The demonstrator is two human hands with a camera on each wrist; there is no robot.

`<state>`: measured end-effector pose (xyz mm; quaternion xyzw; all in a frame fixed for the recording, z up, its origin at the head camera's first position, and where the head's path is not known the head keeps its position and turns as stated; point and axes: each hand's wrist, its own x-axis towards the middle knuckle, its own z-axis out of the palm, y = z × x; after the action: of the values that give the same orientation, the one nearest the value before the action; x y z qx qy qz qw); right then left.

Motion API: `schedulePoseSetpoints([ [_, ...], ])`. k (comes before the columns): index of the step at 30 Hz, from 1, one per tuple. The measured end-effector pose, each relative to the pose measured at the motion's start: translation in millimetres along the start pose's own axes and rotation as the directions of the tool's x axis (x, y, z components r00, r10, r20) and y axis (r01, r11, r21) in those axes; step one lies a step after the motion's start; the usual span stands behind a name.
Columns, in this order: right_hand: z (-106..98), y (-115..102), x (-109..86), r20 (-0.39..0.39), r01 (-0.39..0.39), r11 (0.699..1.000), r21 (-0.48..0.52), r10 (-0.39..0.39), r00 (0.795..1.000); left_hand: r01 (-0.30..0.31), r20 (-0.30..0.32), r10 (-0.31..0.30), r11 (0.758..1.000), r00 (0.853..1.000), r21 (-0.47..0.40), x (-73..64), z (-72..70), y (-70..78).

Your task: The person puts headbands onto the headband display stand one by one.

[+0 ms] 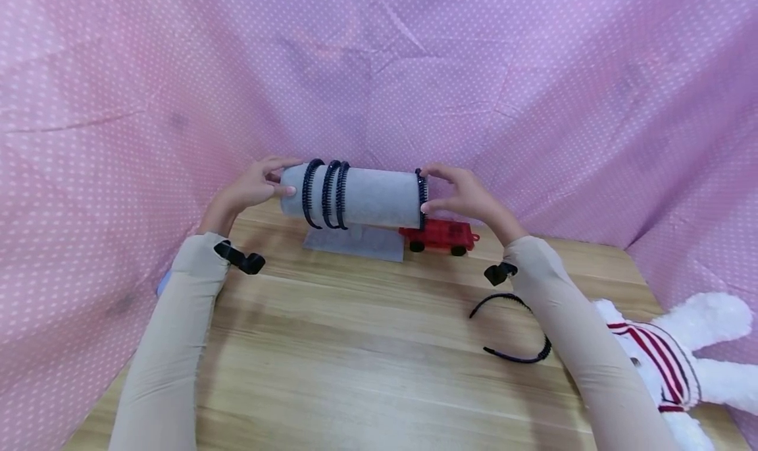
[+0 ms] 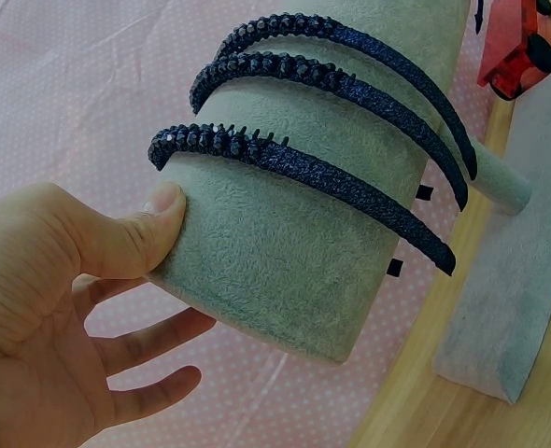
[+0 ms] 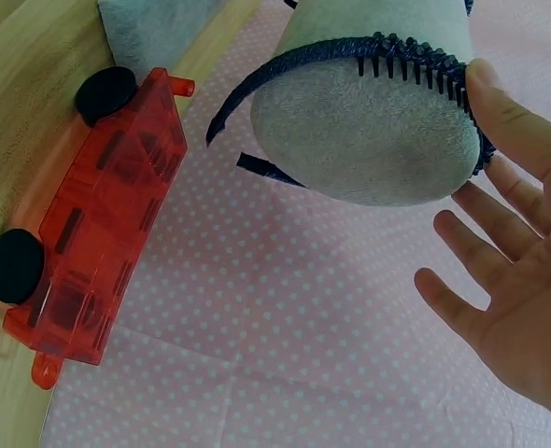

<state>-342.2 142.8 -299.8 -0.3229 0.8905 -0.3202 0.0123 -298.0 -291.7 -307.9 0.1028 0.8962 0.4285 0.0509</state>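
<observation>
A grey plush-covered cylinder, the headband stand (image 1: pixel 381 197), lies level on a short post above its flat base (image 1: pixel 355 242). Three dark beaded headbands (image 2: pixel 313 173) curve over its left part. My left hand (image 1: pixel 256 184) holds the left end, with the thumb on the front and fingers behind; in the left wrist view the lower fingers spread loosely. At the right end, my right hand (image 1: pixel 464 193) pinches another dark toothed headband (image 3: pixel 350 49) between thumb and index finger. This band sits around the cylinder's rim, and its open ends hang past the side in the right wrist view.
A red toy car (image 1: pixel 441 236) with black wheels stands beside the base, under the right end. One more dark headband (image 1: pixel 541 355) lies on the wooden table (image 1: pixel 355 345) near my right forearm. A white plush toy (image 1: pixel 657 359) lies at the right edge. Pink dotted cloth (image 1: pixel 379 76) hangs behind.
</observation>
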Motion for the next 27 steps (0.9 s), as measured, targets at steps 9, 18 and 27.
schedulePoseSetpoints([
  [9,1.0,-0.5,1.0,-0.013,-0.003,1.0,-0.002,0.003,1.0,-0.012,-0.003,0.012,1.0,1.0,-0.007,-0.3,0.0,-0.4],
  [18,3.8,2.9,4.8,0.024,-0.009,0.998,0.067,0.008,1.0,-0.016,-0.005,0.016,1.0,1.0,-0.013,1.7,-0.2,-1.9],
  [27,5.0,2.4,6.9,0.054,-0.004,0.997,0.076,0.0,0.999,-0.005,-0.011,0.005,1.0,1.0,0.002,0.7,-0.4,-2.3],
])
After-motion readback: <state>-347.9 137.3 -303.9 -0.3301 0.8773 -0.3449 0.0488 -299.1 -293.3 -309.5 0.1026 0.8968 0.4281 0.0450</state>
